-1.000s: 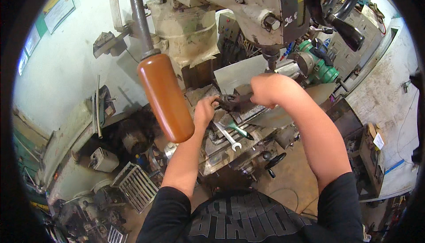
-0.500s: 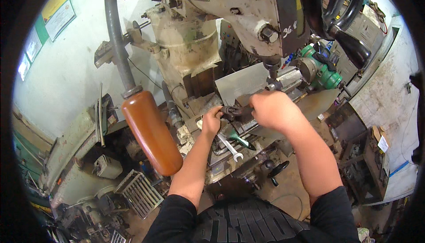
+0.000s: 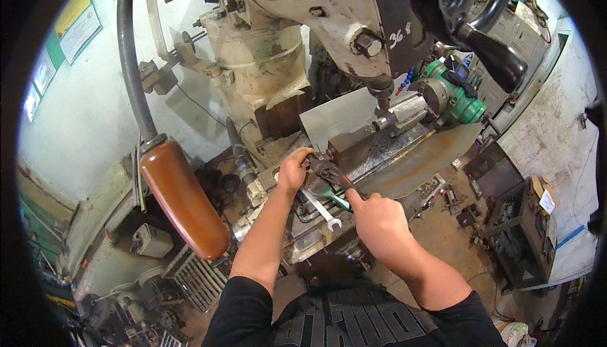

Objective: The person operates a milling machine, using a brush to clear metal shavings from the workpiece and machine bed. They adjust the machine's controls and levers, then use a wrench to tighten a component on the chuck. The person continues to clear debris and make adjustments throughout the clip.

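Note:
My right hand [image 3: 379,220] is closed around the handle end of a dark pipe wrench [image 3: 330,174] with a red handle. At the wrench's jaw end, my left hand [image 3: 294,169] has its fingers curled on the head, next to a dark block on the machine table. What the jaws grip is hidden. Just below the wrench, on the table's near end, lie a silver open-end wrench [image 3: 324,210] and a green-handled brush [image 3: 338,200]. Beyond my hands, a metal workpiece [image 3: 408,110] sits under the spindle [image 3: 381,91], with dark chips along the table.
A brown lever grip [image 3: 185,200] hangs close at the left of my left forearm. A black handwheel handle [image 3: 493,59] juts out at the upper right. A green dividing head [image 3: 460,97] stands at the table's far end. A metal cabinet [image 3: 525,236] is on the right.
My right hand has swung toward me and down with the wrench handle, away from the spindle. My left hand stays at the wrench head. The whole view has shifted slightly.

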The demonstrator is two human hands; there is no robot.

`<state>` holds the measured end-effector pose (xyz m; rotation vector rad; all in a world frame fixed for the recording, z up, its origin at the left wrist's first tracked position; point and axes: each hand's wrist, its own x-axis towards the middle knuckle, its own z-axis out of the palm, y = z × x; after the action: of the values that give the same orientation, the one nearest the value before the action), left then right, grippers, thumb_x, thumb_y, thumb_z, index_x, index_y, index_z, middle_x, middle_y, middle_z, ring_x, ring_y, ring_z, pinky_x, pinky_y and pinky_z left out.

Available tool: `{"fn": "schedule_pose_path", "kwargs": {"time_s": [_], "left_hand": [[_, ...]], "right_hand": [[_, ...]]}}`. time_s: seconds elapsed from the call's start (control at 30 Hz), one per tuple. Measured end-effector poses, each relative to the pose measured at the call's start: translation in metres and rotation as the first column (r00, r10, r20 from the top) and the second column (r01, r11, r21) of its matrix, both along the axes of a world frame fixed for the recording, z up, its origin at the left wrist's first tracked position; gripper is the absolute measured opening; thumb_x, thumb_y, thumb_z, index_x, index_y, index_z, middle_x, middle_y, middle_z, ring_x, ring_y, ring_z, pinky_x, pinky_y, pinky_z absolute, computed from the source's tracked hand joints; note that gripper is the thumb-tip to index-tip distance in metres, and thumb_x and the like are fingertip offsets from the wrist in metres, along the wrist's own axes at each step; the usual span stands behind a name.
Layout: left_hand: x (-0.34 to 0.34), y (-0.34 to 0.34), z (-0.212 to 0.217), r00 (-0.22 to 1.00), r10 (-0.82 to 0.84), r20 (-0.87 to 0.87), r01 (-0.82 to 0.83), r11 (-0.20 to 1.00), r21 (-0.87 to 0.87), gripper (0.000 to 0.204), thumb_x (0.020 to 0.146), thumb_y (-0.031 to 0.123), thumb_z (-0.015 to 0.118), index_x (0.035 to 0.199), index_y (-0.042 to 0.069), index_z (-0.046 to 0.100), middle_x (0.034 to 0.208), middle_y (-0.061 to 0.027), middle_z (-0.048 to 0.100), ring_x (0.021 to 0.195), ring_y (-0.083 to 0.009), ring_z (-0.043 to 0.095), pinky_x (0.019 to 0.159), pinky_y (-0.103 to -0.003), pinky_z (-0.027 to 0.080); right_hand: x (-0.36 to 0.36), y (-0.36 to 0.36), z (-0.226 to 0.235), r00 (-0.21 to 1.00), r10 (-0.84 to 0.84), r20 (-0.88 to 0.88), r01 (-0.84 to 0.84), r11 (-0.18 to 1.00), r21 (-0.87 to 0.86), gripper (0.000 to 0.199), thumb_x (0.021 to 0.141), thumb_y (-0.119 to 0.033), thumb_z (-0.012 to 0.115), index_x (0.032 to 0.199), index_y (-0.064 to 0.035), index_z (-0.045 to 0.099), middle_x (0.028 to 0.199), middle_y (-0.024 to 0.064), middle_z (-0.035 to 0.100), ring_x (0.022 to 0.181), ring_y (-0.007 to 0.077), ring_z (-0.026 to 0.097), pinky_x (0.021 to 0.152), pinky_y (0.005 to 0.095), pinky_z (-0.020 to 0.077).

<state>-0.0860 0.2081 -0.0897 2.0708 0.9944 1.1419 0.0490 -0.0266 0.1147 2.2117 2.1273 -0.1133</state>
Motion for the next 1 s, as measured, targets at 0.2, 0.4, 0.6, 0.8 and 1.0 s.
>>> {"fn": "schedule_pose_path", "kwargs": {"time_s": [0.2, 0.4, 0.6, 0.8, 1.0], "left_hand": [[-0.005, 0.005, 0.004, 0.998, -0.029, -0.052, 0.036, 0.991, 0.132, 0.053, 0.075, -0.021, 0.053, 0.119, 0.004, 0.07, 0.124, -0.0174, 0.069, 0.116, -0.0347, 0.067, 0.098, -0.038, 0.053], [-0.013, 0.009, 0.017, 0.977, -0.057, -0.205, 0.117, 0.949, 0.292, 0.058, 0.069, -0.02, 0.057, 0.12, 0.005, 0.069, 0.124, -0.0157, 0.068, 0.118, -0.0363, 0.064, 0.101, -0.041, 0.053], [-0.015, 0.013, 0.023, 0.958, -0.052, -0.283, 0.156, 0.921, 0.358, 0.056, 0.07, -0.017, 0.058, 0.12, 0.006, 0.069, 0.124, -0.0152, 0.069, 0.119, -0.0354, 0.064, 0.102, -0.042, 0.053], [-0.013, 0.013, 0.026, 0.944, -0.03, -0.329, 0.17, 0.898, 0.406, 0.047, 0.076, -0.009, 0.059, 0.119, 0.006, 0.069, 0.123, -0.0148, 0.068, 0.118, -0.0355, 0.064, 0.101, -0.042, 0.053], [-0.018, 0.014, 0.037, 0.925, -0.037, -0.379, 0.246, 0.817, 0.521, 0.036, 0.083, 0.0, 0.06, 0.118, 0.005, 0.068, 0.12, -0.0154, 0.069, 0.115, -0.0339, 0.065, 0.098, -0.042, 0.055]], "right_hand": [[0.008, -0.027, -0.048, 0.981, -0.091, -0.17, 0.115, 0.984, 0.138, 0.037, 0.095, -0.014, 0.06, 0.13, -0.005, 0.053, 0.092, 0.0246, 0.07, 0.074, 0.042, 0.071, 0.065, 0.0497, 0.058], [0.017, -0.036, -0.105, 0.864, -0.148, -0.481, 0.302, 0.917, 0.261, 0.035, 0.099, -0.024, 0.062, 0.121, 0.0016, 0.054, 0.092, 0.0283, 0.07, 0.075, 0.0458, 0.069, 0.067, 0.054, 0.0562], [0.028, -0.03, -0.11, 0.771, -0.242, -0.589, 0.327, 0.944, 0.04, 0.031, 0.1, -0.027, 0.061, 0.104, 0.003, 0.056, 0.082, 0.0296, 0.067, 0.077, 0.0507, 0.066, 0.069, 0.0585, 0.052], [0.03, -0.035, -0.133, 0.783, -0.217, -0.584, 0.322, 0.943, 0.082, 0.035, 0.102, -0.032, 0.058, 0.101, 0.0032, 0.055, 0.079, 0.0305, 0.067, 0.076, 0.0514, 0.066, 0.069, 0.0591, 0.0521], [0.034, -0.039, -0.192, 0.795, -0.2, -0.573, 0.328, 0.936, 0.129, 0.034, 0.102, -0.032, 0.058, 0.103, 0.0021, 0.055, 0.08, 0.0309, 0.066, 0.072, 0.0507, 0.066, 0.063, 0.0589, 0.0518]]}}
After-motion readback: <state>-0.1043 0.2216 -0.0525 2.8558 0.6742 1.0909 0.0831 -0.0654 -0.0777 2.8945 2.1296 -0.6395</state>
